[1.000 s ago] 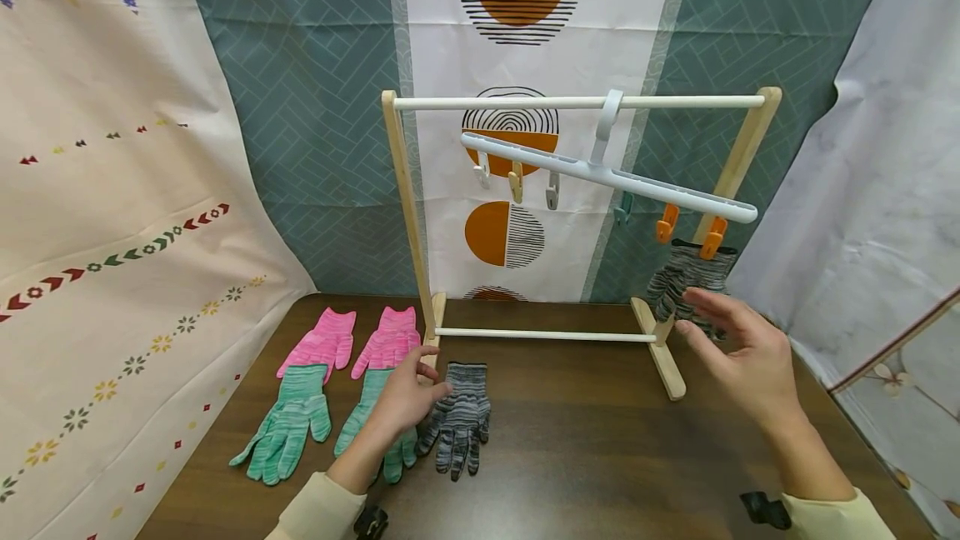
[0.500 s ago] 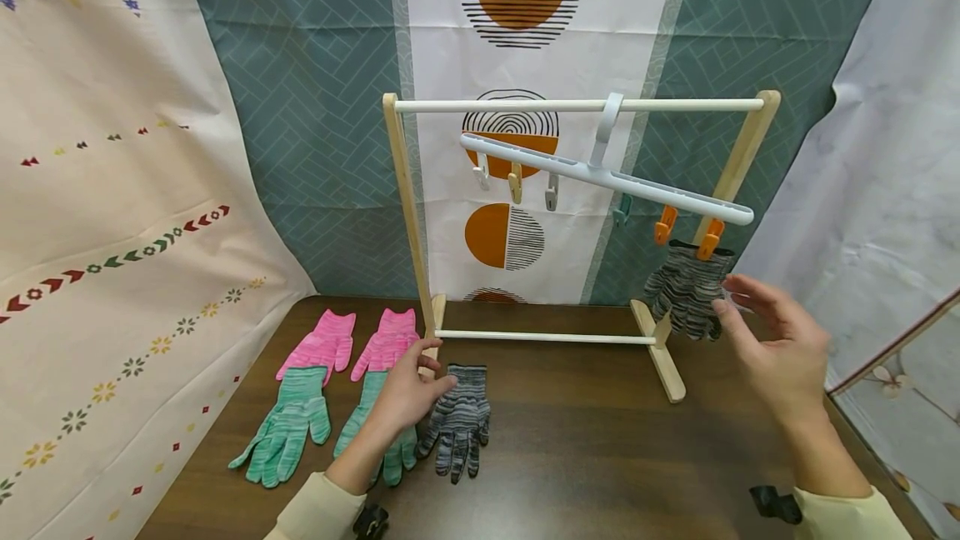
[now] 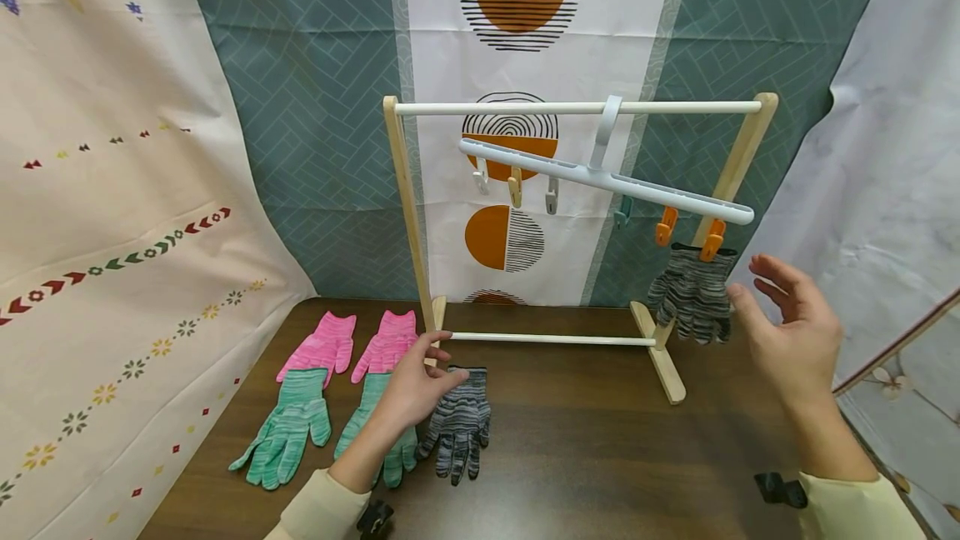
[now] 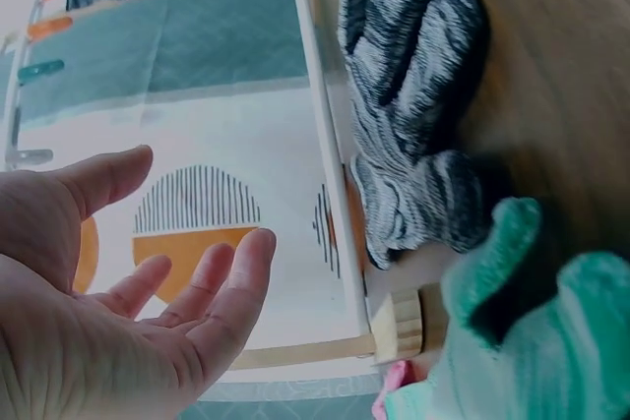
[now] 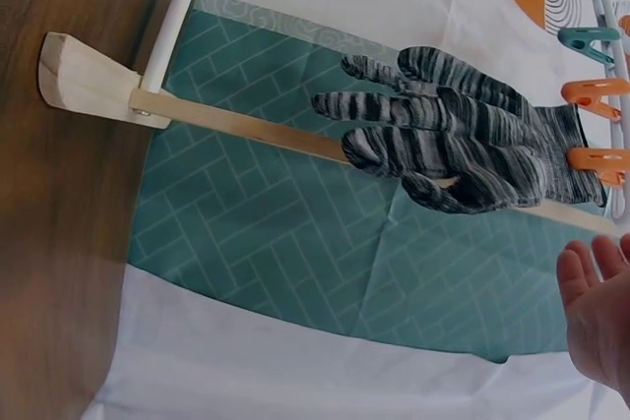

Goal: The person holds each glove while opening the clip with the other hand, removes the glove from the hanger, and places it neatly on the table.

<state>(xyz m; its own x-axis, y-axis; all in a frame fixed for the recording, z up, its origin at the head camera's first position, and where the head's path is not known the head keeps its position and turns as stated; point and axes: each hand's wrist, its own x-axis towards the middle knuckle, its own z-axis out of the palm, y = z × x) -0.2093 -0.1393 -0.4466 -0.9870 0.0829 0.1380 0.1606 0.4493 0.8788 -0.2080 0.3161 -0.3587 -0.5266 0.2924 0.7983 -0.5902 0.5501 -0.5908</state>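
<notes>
A grey-and-black striped knit glove (image 3: 693, 294) hangs fingers-down from the right end of a white hanger (image 3: 555, 163). An orange clip (image 3: 712, 242) pinches its cuff, and a second orange clip (image 5: 596, 95) sits right by the cuff's corner. Just right of this glove is my right hand (image 3: 795, 336), raised, its fingers loosely bent around nothing. My left hand (image 3: 416, 382), also holding nothing, hovers low at the left, fingers relaxed. It partly covers a green glove (image 3: 371, 398) and overlaps the edge of a matching striped glove (image 3: 461, 432) lying on the table.
A wooden rack (image 3: 405, 198) with a white top bar (image 3: 510, 108) carries the hanger. Other clips on it include a teal one (image 3: 622, 211). Farther left on the table (image 3: 585, 448) lie another green glove (image 3: 292, 432) and two pink gloves (image 3: 322, 344). Patterned cloths surround the table.
My right hand has drawn off to the right and slightly up, from overlapping the hanging glove to beside it. The hanger and glove sway slightly. My left hand has hardly moved.
</notes>
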